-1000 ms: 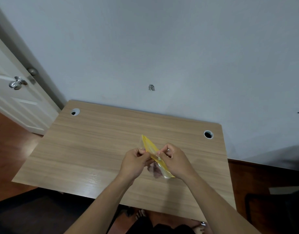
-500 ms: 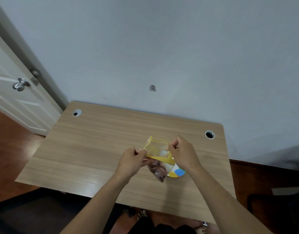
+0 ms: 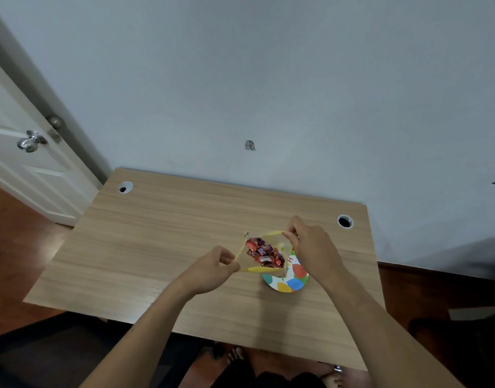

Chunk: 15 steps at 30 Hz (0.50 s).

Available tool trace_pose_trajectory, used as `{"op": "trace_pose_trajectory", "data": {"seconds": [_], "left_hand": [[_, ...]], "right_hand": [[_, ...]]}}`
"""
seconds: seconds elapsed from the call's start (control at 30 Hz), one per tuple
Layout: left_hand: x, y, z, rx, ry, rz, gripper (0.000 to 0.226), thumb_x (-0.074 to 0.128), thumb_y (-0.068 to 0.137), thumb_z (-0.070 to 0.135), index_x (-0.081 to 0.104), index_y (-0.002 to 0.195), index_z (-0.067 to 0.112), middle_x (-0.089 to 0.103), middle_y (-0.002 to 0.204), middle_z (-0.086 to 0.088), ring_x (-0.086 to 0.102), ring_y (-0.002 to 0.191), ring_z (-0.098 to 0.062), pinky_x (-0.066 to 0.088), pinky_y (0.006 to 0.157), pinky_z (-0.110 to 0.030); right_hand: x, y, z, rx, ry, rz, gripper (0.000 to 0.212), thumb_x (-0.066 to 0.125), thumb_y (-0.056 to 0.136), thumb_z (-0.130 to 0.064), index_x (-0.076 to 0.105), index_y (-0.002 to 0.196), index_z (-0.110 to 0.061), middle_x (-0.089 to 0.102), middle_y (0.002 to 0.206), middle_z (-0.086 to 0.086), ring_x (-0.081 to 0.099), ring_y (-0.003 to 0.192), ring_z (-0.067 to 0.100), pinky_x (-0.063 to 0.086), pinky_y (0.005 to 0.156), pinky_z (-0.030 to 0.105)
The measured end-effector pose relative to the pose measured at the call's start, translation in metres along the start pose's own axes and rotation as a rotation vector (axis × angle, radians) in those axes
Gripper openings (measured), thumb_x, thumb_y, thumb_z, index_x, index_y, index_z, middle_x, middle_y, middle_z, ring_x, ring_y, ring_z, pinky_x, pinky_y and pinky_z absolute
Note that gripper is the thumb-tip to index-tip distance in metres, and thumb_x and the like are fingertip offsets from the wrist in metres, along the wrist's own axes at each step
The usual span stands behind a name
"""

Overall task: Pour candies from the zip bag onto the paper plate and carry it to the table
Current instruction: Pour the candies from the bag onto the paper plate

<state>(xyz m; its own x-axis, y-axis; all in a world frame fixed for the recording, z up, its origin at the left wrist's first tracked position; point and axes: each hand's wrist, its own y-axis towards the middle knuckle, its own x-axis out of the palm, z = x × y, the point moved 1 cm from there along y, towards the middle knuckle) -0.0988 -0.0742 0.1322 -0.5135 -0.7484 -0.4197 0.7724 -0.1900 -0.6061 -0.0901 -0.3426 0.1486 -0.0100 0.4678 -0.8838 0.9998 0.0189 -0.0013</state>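
Observation:
A clear zip bag [image 3: 252, 266] with a yellow zip strip hangs over the wooden desk [image 3: 162, 239], its mouth pulled wide. Several wrapped candies [image 3: 264, 252], red and purple, show inside it. My left hand [image 3: 212, 268] pinches the near-left lip of the bag. My right hand [image 3: 310, 247] pinches the far-right lip. Under the bag lies a paper plate [image 3: 292, 278] with coloured balloon shapes, partly hidden by the bag and my right hand.
The desk stands against a grey wall and has two cable holes, one at the back left [image 3: 125, 187] and one at the back right [image 3: 345, 221]. A white door [image 3: 19, 152] with a metal knob is at the left. My feet [image 3: 236, 357] show below the near edge.
My hands have moved apart and pulled the bag's mouth open, so the candies inside now show. The plate beneath has come into sight.

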Motion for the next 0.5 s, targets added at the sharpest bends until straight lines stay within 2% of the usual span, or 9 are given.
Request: {"op": "trace_pose_trajectory", "data": {"seconds": [0.07, 0.1, 0.2, 0.27, 0.3, 0.4, 0.47, 0.5], "left_hand": [[0.0, 0.004, -0.005, 0.015, -0.049, -0.052, 0.059, 0.061, 0.091, 0.069, 0.057, 0.135, 0.03, 0.066, 0.132, 0.011, 0.067, 0.115, -0.013, 0.058, 0.102, -0.038], [0.0, 0.007, -0.005, 0.025, -0.107, -0.057, 0.057, 0.054, 0.096, 0.07, 0.056, 0.137, 0.03, 0.065, 0.134, 0.01, 0.066, 0.121, -0.015, 0.057, 0.105, -0.04], [0.008, 0.017, -0.009, 0.105, -0.185, 0.01, 0.042, 0.039, 0.113, 0.045, 0.055, 0.146, 0.024, 0.065, 0.143, 0.003, 0.061, 0.136, -0.022, 0.052, 0.114, -0.042], [0.014, 0.026, -0.016, 0.219, -0.012, 0.068, 0.044, 0.049, 0.113, 0.026, 0.046, 0.156, 0.019, 0.057, 0.153, -0.001, 0.054, 0.146, -0.024, 0.046, 0.116, -0.035], [0.018, 0.029, -0.019, 0.283, 0.103, 0.073, 0.056, 0.058, 0.109, 0.024, 0.039, 0.162, 0.019, 0.05, 0.16, -0.002, 0.048, 0.152, -0.022, 0.042, 0.119, -0.033], [0.037, 0.04, -0.022, 0.453, 0.281, -0.006, 0.096, 0.081, 0.093, 0.039, 0.023, 0.169, 0.037, 0.03, 0.173, 0.012, 0.024, 0.162, -0.012, 0.028, 0.131, -0.036], [0.05, 0.043, -0.016, 0.523, 0.247, -0.04, 0.093, 0.084, 0.089, 0.04, 0.029, 0.164, 0.048, 0.027, 0.172, 0.023, 0.014, 0.164, -0.007, 0.022, 0.131, -0.033], [0.056, 0.043, -0.014, 0.557, 0.206, -0.031, 0.08, 0.081, 0.092, 0.037, 0.039, 0.159, 0.047, 0.033, 0.17, 0.021, 0.02, 0.164, -0.007, 0.026, 0.13, -0.031]], "right_hand": [[-0.003, -0.001, -0.001, -0.024, 0.012, 0.01, 0.019, 0.06, 0.107, -0.039, 0.053, 0.097, -0.024, 0.067, 0.07, -0.001, 0.063, 0.068, 0.03, 0.056, 0.062, 0.046], [-0.004, -0.002, -0.001, -0.032, 0.021, 0.016, 0.018, 0.061, 0.106, -0.039, 0.054, 0.097, -0.025, 0.068, 0.071, -0.003, 0.064, 0.069, 0.029, 0.056, 0.063, 0.046], [-0.01, -0.005, 0.0, -0.026, 0.041, 0.006, 0.017, 0.062, 0.104, -0.043, 0.055, 0.098, -0.028, 0.073, 0.078, -0.006, 0.067, 0.076, 0.026, 0.058, 0.067, 0.045], [-0.013, -0.008, 0.002, -0.016, 0.058, -0.005, 0.018, 0.062, 0.103, -0.046, 0.056, 0.099, -0.03, 0.075, 0.082, -0.008, 0.07, 0.08, 0.025, 0.059, 0.069, 0.045], [-0.015, -0.009, 0.003, -0.017, 0.067, -0.008, 0.018, 0.063, 0.102, -0.046, 0.057, 0.099, -0.03, 0.075, 0.084, -0.009, 0.071, 0.082, 0.024, 0.059, 0.071, 0.045], [-0.022, -0.012, 0.005, -0.03, 0.154, -0.031, 0.015, 0.069, 0.101, -0.042, 0.064, 0.095, -0.029, 0.077, 0.087, -0.013, 0.071, 0.083, 0.01, 0.059, 0.074, 0.041], [-0.029, -0.013, 0.005, -0.045, 0.234, -0.086, 0.015, 0.073, 0.101, -0.036, 0.066, 0.091, -0.027, 0.079, 0.087, -0.013, 0.067, 0.075, 0.0, 0.055, 0.072, 0.034], [-0.032, -0.014, 0.005, -0.042, 0.284, -0.117, 0.016, 0.074, 0.1, -0.034, 0.066, 0.089, -0.026, 0.081, 0.087, -0.012, 0.07, 0.075, -0.001, 0.056, 0.073, 0.034]]}}
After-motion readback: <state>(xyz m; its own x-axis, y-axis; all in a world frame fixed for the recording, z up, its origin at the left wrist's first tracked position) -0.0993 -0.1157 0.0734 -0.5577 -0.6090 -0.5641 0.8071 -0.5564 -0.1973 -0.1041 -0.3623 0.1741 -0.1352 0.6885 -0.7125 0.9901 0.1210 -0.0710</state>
